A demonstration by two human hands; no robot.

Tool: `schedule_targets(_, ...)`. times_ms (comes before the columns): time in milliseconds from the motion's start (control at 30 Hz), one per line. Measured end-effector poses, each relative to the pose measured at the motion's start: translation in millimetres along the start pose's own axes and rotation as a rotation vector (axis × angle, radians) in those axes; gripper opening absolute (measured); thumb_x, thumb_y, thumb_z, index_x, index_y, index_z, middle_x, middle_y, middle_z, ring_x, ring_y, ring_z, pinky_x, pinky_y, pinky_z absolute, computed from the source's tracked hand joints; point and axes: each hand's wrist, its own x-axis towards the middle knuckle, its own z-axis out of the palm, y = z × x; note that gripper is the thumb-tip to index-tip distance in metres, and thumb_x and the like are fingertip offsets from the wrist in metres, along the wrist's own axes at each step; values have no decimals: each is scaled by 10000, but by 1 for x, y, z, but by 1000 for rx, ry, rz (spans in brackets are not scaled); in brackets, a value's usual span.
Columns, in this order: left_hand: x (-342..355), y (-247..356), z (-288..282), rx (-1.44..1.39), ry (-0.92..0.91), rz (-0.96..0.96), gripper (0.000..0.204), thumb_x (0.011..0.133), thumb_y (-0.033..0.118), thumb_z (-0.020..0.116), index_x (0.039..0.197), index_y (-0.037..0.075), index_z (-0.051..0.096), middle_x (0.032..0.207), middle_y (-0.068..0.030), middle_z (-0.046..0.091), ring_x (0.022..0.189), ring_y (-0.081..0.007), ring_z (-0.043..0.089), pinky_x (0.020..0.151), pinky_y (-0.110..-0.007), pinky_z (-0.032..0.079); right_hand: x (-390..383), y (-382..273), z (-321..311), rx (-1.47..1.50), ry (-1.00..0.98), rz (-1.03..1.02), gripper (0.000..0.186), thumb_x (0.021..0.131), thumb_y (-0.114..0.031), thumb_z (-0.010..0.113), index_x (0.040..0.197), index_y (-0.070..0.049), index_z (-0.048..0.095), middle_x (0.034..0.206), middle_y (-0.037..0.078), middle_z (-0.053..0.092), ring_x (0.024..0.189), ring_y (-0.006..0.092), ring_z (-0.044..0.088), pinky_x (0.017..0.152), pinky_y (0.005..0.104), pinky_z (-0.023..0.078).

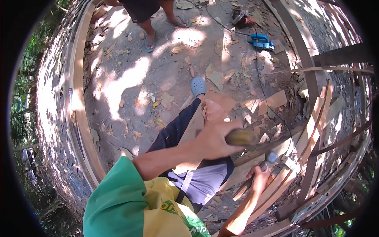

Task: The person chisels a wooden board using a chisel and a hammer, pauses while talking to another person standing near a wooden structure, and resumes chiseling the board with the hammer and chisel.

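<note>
Jutting past the right fingers (263,173) is a grey hammer head (271,157).

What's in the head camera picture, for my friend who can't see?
A person's left hand grips a blurred yellow-brown object, while the right hand holds what looks like a hammer near wooden boards. Beyond, on leaf-strewn ground, are a blue power tool and another person's legs.

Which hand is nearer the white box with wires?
Right: the right hand is just left of the white box; the left hand is farther left, higher in the picture.
</note>
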Motion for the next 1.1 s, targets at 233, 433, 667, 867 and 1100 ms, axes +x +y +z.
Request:
schedule_targets(233,15,-12,74,137,-69,140,269,751,243,772,877,85,595,718,-88,638,642,-309,660,554,-437,512,-42,34,-93,222,293,136,161,855,-24,615,945,-65,488,609,22,437,439,134,445,387,292,395)
schedule_targets(433,67,-68,80,167,93,53,294,741,228,755,990,109,654,792,-124,686,689,-352,671,603,-465,522,-94,-111,-158,16,593,-486,168,888,-124,651,973,-65,518,611,-30,410,490,79,408,438,252,387)
schedule_targets(667,81,-65,79,175,234,103,279,768,259,766,986,115,668,775,-135,693,700,-361,687,621,-477,535,-53,-234,-208,393,398,-1099,223,965,-187,594,782,-92,508,601,-30,381,526,89,381,484,261,328)
schedule_targets(867,67,-71,75,157,157,-13,426,719,199,775,1137,174,694,871,-142,720,798,-371,700,722,-469,561,-3,-144,33,-485,142,-411,129,835,-122,625,916,-28,591,647,33,573,509,136,514,495,304,417)
schedule_targets(1100,77,-77,87,279,82,-109,299,760,266,751,1012,121,684,789,-170,692,760,-388,691,666,-515,530,-53,-227,-159,-60,473,-713,242,926,-175,620,731,-117,488,577,-18,420,511,99,412,541,272,409)
